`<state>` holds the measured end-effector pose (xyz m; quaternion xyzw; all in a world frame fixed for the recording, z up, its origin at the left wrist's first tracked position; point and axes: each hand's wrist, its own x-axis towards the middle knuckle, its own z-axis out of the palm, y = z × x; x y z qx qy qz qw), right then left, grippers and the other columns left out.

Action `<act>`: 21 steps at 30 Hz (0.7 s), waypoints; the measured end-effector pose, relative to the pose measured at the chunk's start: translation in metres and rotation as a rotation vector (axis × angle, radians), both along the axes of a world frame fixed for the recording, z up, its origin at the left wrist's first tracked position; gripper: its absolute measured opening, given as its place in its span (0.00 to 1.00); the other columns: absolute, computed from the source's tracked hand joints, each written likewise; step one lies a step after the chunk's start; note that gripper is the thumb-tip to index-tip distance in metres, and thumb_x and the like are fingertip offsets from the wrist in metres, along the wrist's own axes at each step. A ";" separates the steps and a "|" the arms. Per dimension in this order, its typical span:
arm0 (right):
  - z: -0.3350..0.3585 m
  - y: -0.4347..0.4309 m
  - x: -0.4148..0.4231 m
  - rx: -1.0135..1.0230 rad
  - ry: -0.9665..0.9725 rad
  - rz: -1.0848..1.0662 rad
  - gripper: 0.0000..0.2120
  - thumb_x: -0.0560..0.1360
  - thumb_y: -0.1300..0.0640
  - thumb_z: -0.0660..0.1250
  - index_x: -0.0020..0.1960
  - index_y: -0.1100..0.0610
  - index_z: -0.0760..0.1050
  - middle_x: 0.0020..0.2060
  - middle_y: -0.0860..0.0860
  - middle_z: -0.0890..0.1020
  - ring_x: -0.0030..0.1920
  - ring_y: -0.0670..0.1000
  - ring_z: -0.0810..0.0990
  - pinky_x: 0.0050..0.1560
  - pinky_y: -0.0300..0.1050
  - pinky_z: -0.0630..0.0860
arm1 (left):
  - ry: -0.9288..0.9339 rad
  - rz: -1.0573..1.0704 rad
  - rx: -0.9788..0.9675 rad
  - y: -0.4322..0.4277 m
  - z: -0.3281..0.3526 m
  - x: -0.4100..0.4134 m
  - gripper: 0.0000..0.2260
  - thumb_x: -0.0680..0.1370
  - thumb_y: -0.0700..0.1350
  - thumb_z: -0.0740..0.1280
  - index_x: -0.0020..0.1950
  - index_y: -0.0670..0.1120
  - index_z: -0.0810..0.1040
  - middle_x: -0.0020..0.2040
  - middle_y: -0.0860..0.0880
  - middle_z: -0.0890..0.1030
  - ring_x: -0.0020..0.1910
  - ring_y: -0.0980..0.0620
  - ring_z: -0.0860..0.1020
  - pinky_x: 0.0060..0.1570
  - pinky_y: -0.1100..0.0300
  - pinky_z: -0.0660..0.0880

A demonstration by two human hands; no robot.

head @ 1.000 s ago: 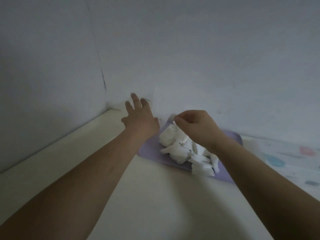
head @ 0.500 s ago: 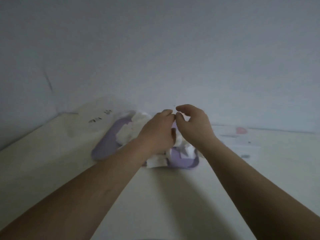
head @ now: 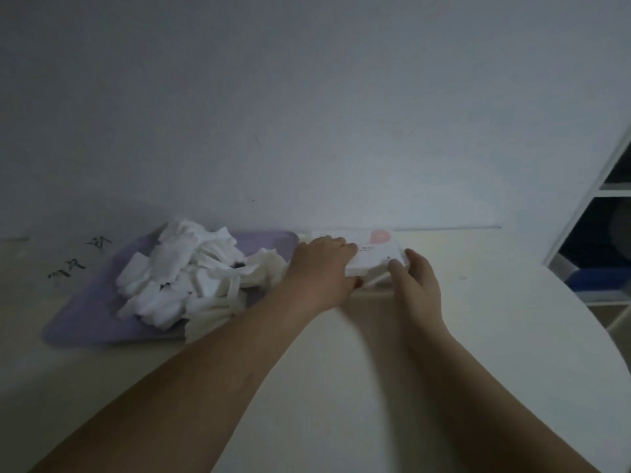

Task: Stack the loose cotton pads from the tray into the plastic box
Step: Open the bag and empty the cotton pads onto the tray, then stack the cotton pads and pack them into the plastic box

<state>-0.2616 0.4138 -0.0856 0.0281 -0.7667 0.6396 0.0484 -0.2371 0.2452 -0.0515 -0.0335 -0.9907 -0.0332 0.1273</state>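
Both hands have left the tray, where half a second ago their fingertips met above the pads, and now sit off its right end at the plastic box. At the box's left end the left hand lies with its knuckles up and its fingers curled down over the top edge, so it grips that end. The right hand is at the box's near right corner, with thumb and forefinger bent against it, and grips the box from that side. Between the two hands the box rests on the pale surface against the wall; its white top shows a pink mark and some small dark print beyond the left hand's fingertips. A white layer shows under that top between the hands, but the frame is too soft to tell whether it is pads or part of the box. Just left of the left hand lies the purple tray, its right end touching or nearly touching the box. The loose cotton pads are heaped on it in a ragged white pile, the nearest ones right beside the left wrist. Farther left of the tray, dark scribbles mark the surface. Well to the right of the right hand stands a white shelf unit.
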 end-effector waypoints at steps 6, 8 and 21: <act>-0.009 0.003 0.000 -0.019 0.008 -0.008 0.36 0.70 0.47 0.62 0.77 0.52 0.68 0.71 0.49 0.77 0.71 0.51 0.75 0.74 0.57 0.70 | 0.047 -0.015 -0.046 0.004 0.001 0.000 0.22 0.81 0.61 0.63 0.70 0.49 0.76 0.62 0.49 0.80 0.63 0.44 0.78 0.51 0.51 0.74; -0.012 0.004 -0.001 -0.044 0.014 -0.025 0.33 0.71 0.49 0.60 0.76 0.52 0.69 0.68 0.48 0.79 0.67 0.52 0.77 0.71 0.57 0.73 | 0.047 -0.001 -0.027 0.008 0.008 0.006 0.23 0.82 0.62 0.62 0.70 0.51 0.76 0.63 0.49 0.81 0.64 0.43 0.78 0.54 0.52 0.74; -0.028 -0.008 0.010 0.609 0.650 -0.008 0.18 0.77 0.39 0.64 0.44 0.50 0.85 0.45 0.43 0.85 0.57 0.51 0.82 0.79 0.65 0.56 | 0.041 0.308 0.628 -0.050 0.055 -0.032 0.26 0.79 0.41 0.68 0.77 0.48 0.69 0.64 0.50 0.76 0.59 0.47 0.77 0.52 0.60 0.69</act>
